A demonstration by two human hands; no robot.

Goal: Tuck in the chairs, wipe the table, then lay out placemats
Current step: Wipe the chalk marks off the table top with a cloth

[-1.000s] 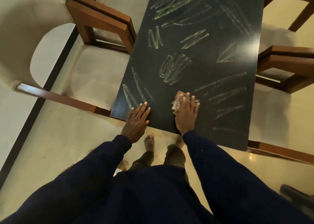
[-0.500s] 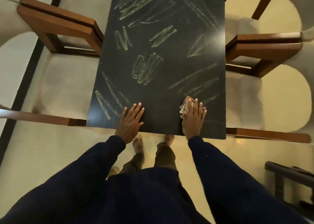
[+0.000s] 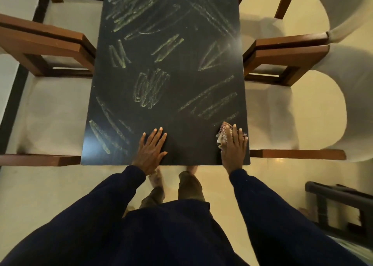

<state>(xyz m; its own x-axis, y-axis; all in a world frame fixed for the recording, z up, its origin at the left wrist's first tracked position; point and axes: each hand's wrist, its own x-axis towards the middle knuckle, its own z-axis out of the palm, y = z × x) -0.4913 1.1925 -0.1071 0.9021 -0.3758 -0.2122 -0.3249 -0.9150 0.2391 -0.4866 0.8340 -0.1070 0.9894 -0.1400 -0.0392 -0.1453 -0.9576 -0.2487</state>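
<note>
left hand flat on table, unmoved | right hand flat, pressing cloth, slid to right corner

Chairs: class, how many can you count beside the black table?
4. Beside the table: near-left chair, far-left chair, near-right chair, far-right chair. Others may sit beyond the picture's top edge.

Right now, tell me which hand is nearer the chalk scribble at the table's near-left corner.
Left. The left hand lies flat just right of the scribble; the right hand presses the cloth at the opposite near corner, farther away.
</note>
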